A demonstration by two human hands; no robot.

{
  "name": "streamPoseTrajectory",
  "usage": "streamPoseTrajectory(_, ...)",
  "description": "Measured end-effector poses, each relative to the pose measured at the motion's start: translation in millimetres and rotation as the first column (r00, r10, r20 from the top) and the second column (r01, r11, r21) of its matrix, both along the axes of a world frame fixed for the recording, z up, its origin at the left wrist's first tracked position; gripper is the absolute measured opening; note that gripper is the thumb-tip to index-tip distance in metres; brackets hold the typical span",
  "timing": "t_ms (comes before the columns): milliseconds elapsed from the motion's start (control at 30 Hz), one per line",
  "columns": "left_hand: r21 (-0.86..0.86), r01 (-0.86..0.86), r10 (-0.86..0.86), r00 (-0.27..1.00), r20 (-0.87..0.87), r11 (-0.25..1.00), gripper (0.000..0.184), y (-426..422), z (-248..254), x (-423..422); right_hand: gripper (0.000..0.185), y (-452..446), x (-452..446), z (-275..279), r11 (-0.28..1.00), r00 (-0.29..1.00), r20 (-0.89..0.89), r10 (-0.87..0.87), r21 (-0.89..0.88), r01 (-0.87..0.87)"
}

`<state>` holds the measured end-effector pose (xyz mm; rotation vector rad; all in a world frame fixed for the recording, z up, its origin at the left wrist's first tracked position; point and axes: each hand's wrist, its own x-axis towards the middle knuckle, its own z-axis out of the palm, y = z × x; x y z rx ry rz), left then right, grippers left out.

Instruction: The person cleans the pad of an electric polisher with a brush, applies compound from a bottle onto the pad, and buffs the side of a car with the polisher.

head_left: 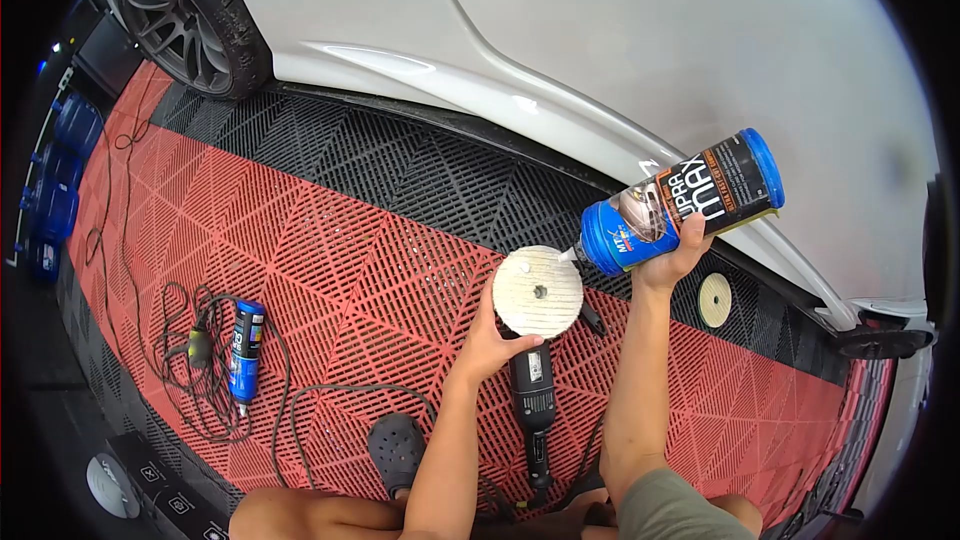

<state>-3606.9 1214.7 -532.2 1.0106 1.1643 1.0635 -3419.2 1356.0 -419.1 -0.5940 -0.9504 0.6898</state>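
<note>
My left hand grips the edge of a round cream wool polishing pad, its face turned up toward me. The pad sits on the head of a black polisher, whose body points down toward my feet. In my right hand is a large blue and black polishing compound bottle, tilted with its nozzle low. The white nozzle tip is at the pad's right edge; I cannot tell whether it touches. A small white spot shows on the pad's upper part.
A silver car with a dark wheel stands ahead. On the red and black floor tiles lie another blue bottle, a coiled cable and a second pad. Blue water jugs line the left.
</note>
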Motion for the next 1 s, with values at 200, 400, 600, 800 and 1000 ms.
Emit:
streamPoseTrajectory(200,-0.009,-0.025,0.026,0.998,0.057,1.0,0.122,-1,-1,0,0.058,-2,15,-15,0.999,0.996,0.075,-0.052,-0.005,0.053)
streamPoseTrajectory(400,-0.046,-0.024,0.026,0.999,0.047,0.999,0.122,-2,-3,2,0.062,-3,9,-16,0.999,0.997,0.077,-0.031,-0.005,0.031)
streamPoseTrajectory(600,-0.009,-0.044,0.045,0.998,0.053,0.999,0.121,-1,0,2,0.061,-3,6,-18,0.999,0.995,0.096,-0.035,-0.009,0.036)
streamPoseTrajectory(800,-0.002,-0.018,0.018,1.0,0.007,1.0,0.122,-2,-4,1,0.06,-2,3,-18,0.998,0.989,0.129,-0.066,0.008,0.066)
streamPoseTrajectory(1000,0.011,-0.015,0.014,1.0,0.01,1.0,0.121,-2,-6,2,0.062,-3,3,-18,0.998,0.994,0.096,-0.049,-0.024,0.051)
